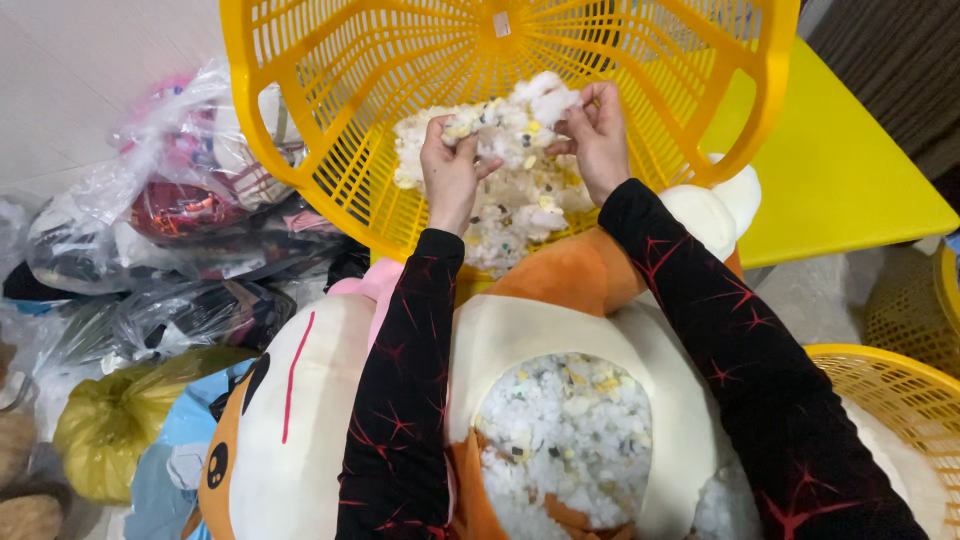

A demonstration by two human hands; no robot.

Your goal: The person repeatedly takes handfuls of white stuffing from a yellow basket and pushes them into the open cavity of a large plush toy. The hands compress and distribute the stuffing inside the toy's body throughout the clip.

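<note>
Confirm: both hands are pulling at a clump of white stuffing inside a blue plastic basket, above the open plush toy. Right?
Not quite. The basket is yellow, not blue, as the head view shows. The rest holds: the left hand and right hand both grip the stuffing clump inside it, above the open plush toy.

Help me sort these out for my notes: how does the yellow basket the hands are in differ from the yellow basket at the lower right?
The tipped basket lies on its side with its mouth facing the camera; the lower-right basket shows only part of its rim. The tipped basket holds white foam stuffing that the left hand and right hand grip; the lower-right basket's contents are mostly cut off by the frame edge. Both are yellow slotted plastic.
</note>
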